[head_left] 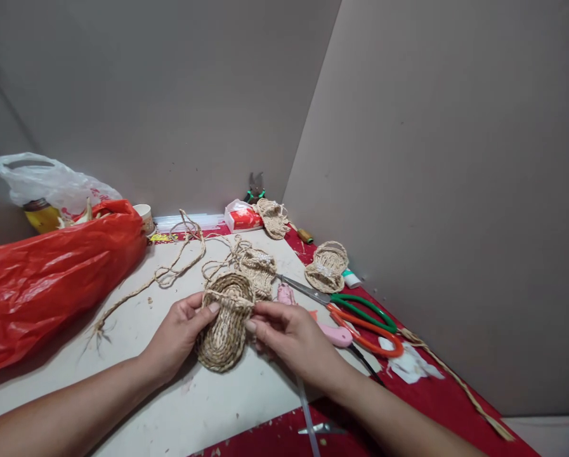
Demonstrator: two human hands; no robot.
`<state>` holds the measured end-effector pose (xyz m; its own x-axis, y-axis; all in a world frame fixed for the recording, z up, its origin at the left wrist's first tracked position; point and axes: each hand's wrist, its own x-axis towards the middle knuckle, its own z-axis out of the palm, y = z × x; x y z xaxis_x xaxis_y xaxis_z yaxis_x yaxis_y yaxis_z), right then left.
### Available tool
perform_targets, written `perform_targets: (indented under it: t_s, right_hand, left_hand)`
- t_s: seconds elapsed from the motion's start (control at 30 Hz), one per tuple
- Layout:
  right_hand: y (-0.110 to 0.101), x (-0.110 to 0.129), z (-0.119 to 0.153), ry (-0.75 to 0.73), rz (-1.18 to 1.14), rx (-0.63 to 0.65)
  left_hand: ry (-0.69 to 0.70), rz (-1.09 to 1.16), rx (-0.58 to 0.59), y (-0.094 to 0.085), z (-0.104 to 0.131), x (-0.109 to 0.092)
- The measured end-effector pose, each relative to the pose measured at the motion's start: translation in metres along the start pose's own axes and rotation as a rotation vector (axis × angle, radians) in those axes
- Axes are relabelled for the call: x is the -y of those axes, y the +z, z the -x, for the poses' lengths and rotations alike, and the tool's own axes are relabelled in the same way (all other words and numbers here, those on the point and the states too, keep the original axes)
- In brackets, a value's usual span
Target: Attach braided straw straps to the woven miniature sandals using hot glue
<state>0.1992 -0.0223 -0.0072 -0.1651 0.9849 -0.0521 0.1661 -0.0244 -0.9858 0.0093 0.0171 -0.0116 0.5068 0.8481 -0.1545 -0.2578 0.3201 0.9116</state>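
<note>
A small woven straw slipper (222,346) with an oval braided sole is held up over the white board. My left hand (182,327) grips its left edge, thumb on the strap's left end. At the right edge, my right hand (288,333) pinches the end of the braided strap (229,299) between thumb and fingers. Just behind lies a paler straw slipper (260,270) with loose braided cord (179,260) trailing to the left. A pink glue gun (334,334) lies partly hidden behind my right hand.
Scissors (367,317) with green and orange handles lie at right, beside another straw slipper (327,266). A red plastic bag (65,273) bulges on the left. Tissues (243,219), pliers (255,187) and a paper cup (144,219) stand near the grey wall. A clear glue stick (307,416) lies in front.
</note>
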Motion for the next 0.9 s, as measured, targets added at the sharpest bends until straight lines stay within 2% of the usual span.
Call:
perform_targets:
  t_s: [0.17,0.33,0.43,0.9]
  right_hand:
    - [0.0003,0.0001,-0.0014,0.086,-0.042,-0.007]
    - [-0.0034,0.0005,-0.0007,0.082,-0.034,0.016]
    - [-0.0028,0.0011,0.0009,0.08,-0.042,0.024]
    - [0.0017,0.0029,0.0055,0.061,-0.039,0.083]
  left_hand:
    - [0.04,-0.112,0.071,0.0012,0.0025,0.001]
    - [0.133,-0.177,-0.01,-0.0005,0.0031,-0.0018]
    - [0.166,-0.239,-0.006,-0.0004,0.0038,-0.0037]
    - [0.218,-0.365,-0.068,0.0,0.0074,0.0038]
